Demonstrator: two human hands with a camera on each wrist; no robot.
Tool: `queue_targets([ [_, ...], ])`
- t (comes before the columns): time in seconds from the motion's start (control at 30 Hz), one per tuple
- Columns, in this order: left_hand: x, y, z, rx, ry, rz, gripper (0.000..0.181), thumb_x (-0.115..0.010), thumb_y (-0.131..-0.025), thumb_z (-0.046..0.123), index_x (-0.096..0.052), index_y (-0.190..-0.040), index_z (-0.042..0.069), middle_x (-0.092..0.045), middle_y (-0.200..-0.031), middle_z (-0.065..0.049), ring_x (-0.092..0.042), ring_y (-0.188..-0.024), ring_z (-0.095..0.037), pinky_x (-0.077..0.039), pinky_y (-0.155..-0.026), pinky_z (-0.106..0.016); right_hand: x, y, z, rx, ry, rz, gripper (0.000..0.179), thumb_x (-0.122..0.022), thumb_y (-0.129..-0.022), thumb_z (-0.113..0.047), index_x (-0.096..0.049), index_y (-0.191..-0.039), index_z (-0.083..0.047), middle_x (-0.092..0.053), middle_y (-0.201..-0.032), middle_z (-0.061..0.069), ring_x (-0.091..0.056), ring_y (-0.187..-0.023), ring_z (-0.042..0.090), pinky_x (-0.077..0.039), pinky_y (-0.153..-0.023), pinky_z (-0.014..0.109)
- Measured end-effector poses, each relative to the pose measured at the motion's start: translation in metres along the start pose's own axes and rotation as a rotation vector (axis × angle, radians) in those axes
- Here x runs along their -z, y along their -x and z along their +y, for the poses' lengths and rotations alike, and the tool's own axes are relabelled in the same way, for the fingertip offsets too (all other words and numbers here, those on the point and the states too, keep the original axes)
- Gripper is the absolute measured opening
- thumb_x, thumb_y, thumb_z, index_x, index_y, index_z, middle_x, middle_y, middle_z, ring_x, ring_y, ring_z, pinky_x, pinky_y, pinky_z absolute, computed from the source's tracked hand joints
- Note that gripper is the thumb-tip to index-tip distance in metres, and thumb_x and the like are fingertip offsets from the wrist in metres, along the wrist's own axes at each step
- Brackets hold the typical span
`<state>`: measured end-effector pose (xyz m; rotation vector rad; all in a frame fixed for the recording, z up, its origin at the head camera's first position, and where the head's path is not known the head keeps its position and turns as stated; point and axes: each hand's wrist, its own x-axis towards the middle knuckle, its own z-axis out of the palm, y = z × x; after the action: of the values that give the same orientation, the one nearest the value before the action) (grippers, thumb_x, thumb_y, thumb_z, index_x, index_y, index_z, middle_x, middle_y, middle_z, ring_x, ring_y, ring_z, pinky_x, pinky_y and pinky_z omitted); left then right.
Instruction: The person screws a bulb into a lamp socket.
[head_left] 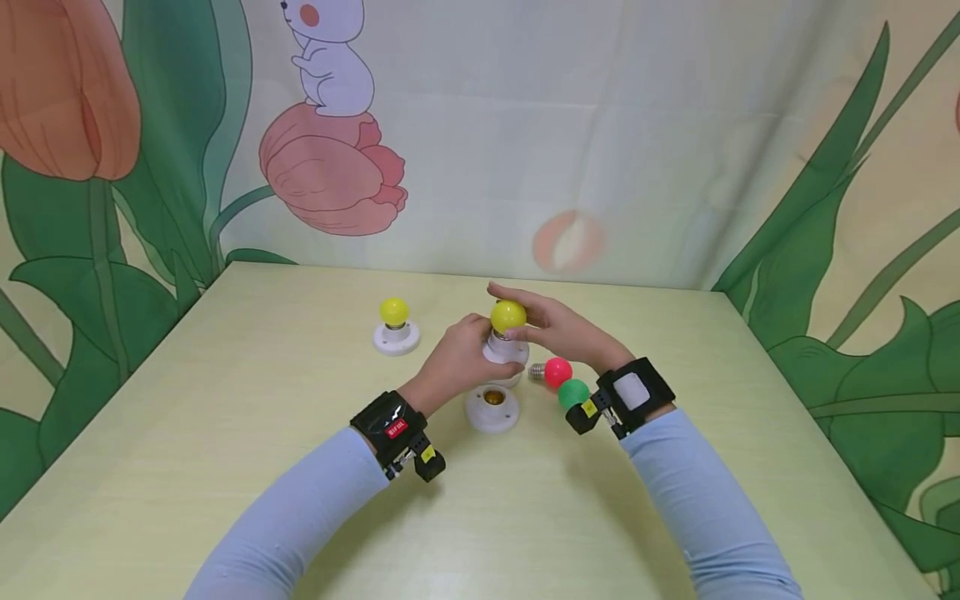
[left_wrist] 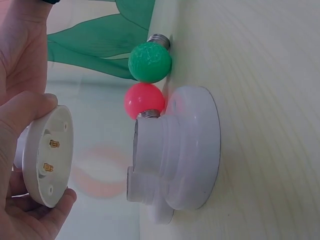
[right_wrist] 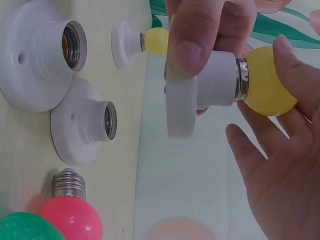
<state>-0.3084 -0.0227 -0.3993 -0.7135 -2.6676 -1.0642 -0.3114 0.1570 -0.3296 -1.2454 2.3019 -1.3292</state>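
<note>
My left hand (head_left: 467, 360) grips a white lamp holder (head_left: 504, 348) by its round base, lifted off the table. In the left wrist view the underside of that lamp holder (left_wrist: 52, 155) shows two brass contacts. A yellow bulb (right_wrist: 270, 81) sits in its socket, with a strip of metal thread visible at the rim. My right hand (head_left: 566, 327) holds this bulb between thumb and fingers. Below the hands, two lamp holders with bare sockets stand close together on the table, the nearer lamp holder (head_left: 492, 410) and a farther lamp holder (right_wrist: 80, 122).
A red bulb (head_left: 557, 372) and a green bulb (head_left: 573, 392) lie on the table right of the bare lamp holders. Farther left stands another lamp holder (head_left: 396, 340) with a yellow bulb (head_left: 393, 312) in it. A printed curtain (head_left: 480, 167) hangs behind the table (head_left: 225, 467).
</note>
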Motion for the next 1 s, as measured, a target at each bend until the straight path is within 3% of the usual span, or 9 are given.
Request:
queue_targets([
  [0.1,-0.001,-0.001,0.000,0.006,-0.002,-0.002,0.057,-0.073,-0.070,0.045,-0.054,-0.110,0.009,-0.053,-0.104,-0.003,-0.052,-0.088,-0.013,-0.051,-0.073,-0.030,0.000,0.000,0.000,-0.023,0.012,0.017,0.053,-0.053,-0.089,-0.002,-0.033,-0.137,-0.007,-0.030,-0.142,0.015,-0.037,-0.122,0.020,-0.033,-0.101,0.044],
  [0.3,-0.002,0.000,0.000,0.015,0.017,-0.013,0.057,-0.073,-0.070,0.045,-0.054,-0.111,0.010,-0.052,-0.101,-0.001,-0.052,-0.085,-0.013,-0.051,-0.070,-0.029,0.000,-0.003,0.023,-0.082,0.101,0.132,0.043,-0.065,-0.083,-0.015,-0.049,-0.124,-0.014,-0.050,-0.122,0.004,-0.048,-0.108,0.016,-0.039,-0.095,0.044],
  [0.53,-0.004,0.000,0.001,0.008,0.002,-0.017,0.058,-0.072,-0.069,0.049,-0.055,-0.108,0.010,-0.053,-0.102,-0.002,-0.051,-0.085,-0.013,-0.050,-0.069,-0.027,-0.003,-0.006,0.027,-0.168,0.131,0.213,0.044,-0.074,-0.075,-0.026,-0.050,-0.110,-0.014,-0.054,-0.105,0.003,-0.051,-0.090,0.022,-0.046,-0.080,0.042],
  [0.7,-0.003,0.001,0.000,0.001,0.003,-0.008,0.056,-0.073,-0.069,0.047,-0.055,-0.108,0.010,-0.053,-0.101,-0.001,-0.051,-0.084,-0.012,-0.051,-0.068,-0.028,-0.002,-0.004,0.027,-0.144,0.099,0.156,0.051,-0.069,-0.080,-0.026,-0.044,-0.124,-0.019,-0.048,-0.123,0.000,-0.045,-0.108,0.016,-0.039,-0.093,0.043],
  [0.83,-0.002,0.001,0.000,-0.004,0.006,0.001,0.056,-0.073,-0.069,0.045,-0.054,-0.110,0.010,-0.053,-0.101,-0.001,-0.051,-0.085,-0.012,-0.050,-0.071,-0.029,0.000,0.001,0.015,-0.056,0.035,0.046,0.059,-0.057,-0.089,-0.016,-0.027,-0.140,-0.019,-0.027,-0.145,0.006,-0.025,-0.128,0.014,-0.022,-0.104,0.050],
  [1.0,-0.002,0.001,0.000,0.004,-0.004,-0.005,0.058,-0.073,-0.070,0.045,-0.054,-0.112,0.010,-0.053,-0.103,-0.002,-0.052,-0.088,-0.013,-0.050,-0.074,-0.031,0.001,0.004,-0.002,-0.002,0.014,-0.012,0.055,-0.048,-0.092,-0.005,-0.023,-0.141,-0.008,-0.020,-0.147,0.016,-0.023,-0.130,0.020,-0.021,-0.105,0.051],
])
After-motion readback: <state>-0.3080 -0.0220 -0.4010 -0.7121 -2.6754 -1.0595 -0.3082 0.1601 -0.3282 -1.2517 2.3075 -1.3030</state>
